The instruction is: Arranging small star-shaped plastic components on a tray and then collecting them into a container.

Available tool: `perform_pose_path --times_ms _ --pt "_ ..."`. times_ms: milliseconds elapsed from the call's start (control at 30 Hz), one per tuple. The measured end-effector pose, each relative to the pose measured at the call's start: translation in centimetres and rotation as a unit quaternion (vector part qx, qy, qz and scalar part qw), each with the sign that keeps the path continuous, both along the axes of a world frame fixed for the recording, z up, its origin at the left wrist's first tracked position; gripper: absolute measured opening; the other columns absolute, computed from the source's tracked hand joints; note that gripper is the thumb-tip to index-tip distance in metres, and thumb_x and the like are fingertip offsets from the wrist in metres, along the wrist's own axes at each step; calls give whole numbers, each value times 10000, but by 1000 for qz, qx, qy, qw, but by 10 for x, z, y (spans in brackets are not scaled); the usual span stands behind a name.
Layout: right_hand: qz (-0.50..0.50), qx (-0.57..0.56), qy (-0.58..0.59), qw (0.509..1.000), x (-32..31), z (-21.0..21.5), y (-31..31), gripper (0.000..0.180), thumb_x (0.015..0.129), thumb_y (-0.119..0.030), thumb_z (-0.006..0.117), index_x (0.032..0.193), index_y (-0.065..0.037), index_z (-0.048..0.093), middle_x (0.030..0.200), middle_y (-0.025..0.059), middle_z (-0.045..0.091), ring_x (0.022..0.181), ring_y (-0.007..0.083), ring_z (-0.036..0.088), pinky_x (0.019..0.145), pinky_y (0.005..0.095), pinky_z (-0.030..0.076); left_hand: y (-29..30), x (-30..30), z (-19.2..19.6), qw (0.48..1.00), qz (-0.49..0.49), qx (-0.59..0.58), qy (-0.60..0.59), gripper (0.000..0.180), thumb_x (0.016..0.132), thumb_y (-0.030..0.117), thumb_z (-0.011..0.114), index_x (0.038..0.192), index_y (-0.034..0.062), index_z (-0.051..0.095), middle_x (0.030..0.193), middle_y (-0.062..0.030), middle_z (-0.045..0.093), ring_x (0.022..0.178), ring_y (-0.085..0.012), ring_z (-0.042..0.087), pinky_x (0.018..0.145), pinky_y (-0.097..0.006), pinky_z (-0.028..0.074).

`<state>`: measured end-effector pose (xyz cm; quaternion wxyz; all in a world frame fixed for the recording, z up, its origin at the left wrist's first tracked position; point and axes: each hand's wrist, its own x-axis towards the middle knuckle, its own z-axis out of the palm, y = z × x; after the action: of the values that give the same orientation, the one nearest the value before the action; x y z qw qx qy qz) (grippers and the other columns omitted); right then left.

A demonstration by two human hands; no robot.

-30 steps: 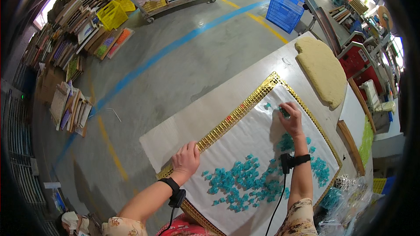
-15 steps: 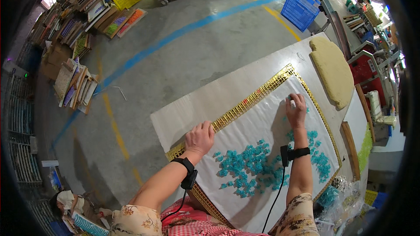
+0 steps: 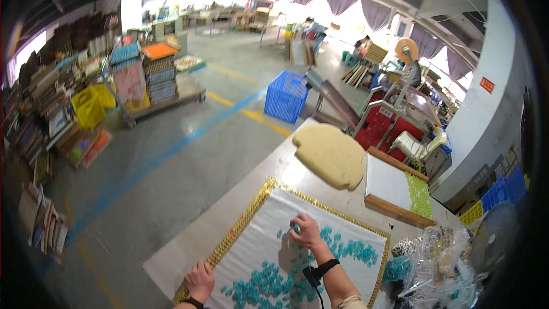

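Turquoise beads (image 3: 269, 277) lie scattered across the white sheet (image 3: 260, 234) on the worktable (image 3: 251, 186), and your right hand (image 3: 306, 232) rests among them near the sheet's middle. Its fingers (image 3: 294, 228) are curled down tight on the beads; whether they pinch 1 cannot be told at this size. A black wrist strap (image 3: 326, 266) with a hanging cable sits on that arm, just toward you from the hand.

Your left hand (image 3: 200, 279) lies flat, fingers loosely spread, on the near-left edge of the sheet, touching the gold beaded border (image 3: 240, 226) that frames it. It holds nothing that shows.

Outward from the sheet:
- A tan, irregular foam pad (image 3: 331, 154) lies on the table beyond the sheet's far edge, apart from it.
- A wooden-edged white board (image 3: 394, 186) with a green patch sits to the far right of the sheet, beside the pad.
- Clear plastic bags (image 3: 434, 263) of beads are heaped just off the sheet's right edge.
- A blue plastic crate (image 3: 286, 96) stands on the floor well beyond the sheet, past the table's far end.
- A loaded cart (image 3: 151, 83) stands far off to the sheet's left, across the concrete floor.
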<state>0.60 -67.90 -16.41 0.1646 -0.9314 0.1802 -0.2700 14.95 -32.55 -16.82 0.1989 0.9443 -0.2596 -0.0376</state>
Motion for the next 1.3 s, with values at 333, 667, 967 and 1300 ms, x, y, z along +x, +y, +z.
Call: perform_pose_path --times_ms 333,667,967,1300 --pt "-65 96 184 976 13 1 -21 260 734 -315 620 899 -134 707 842 131 600 835 329 618 732 395 513 2 -2 0 1000 9 -11 14 375 969 390 358 1152 134 562 960 -206 666 840 -443 627 756 -554 490" --pt "-237 -21 29 971 36 -17 -21 264 753 -366 672 794 -106 653 822 101 559 876 295 568 684 422 506 -1 -2 13 996 27 52 73 408 968 407 348 1143 112 569 928 -211 673 820 -443 634 749 -557 492" --pt "-130 -10 106 986 35 -20 23 250 803 -361 617 854 -116 625 853 98 569 877 294 590 718 421 513 0 -3 22 997 14 -2 79 421 970 417 339 1126 112 584 894 -238 666 815 -444 636 744 -557 493" --pt "-78 -61 147 984 25 -11 51 152 767 -255 611 815 -111 616 836 91 573 866 277 574 658 419 507 1 -2 22 996 3 38 75 407 976 409 334 1111 109 574 880 -238 665 799 -454 627 728 -552 487"
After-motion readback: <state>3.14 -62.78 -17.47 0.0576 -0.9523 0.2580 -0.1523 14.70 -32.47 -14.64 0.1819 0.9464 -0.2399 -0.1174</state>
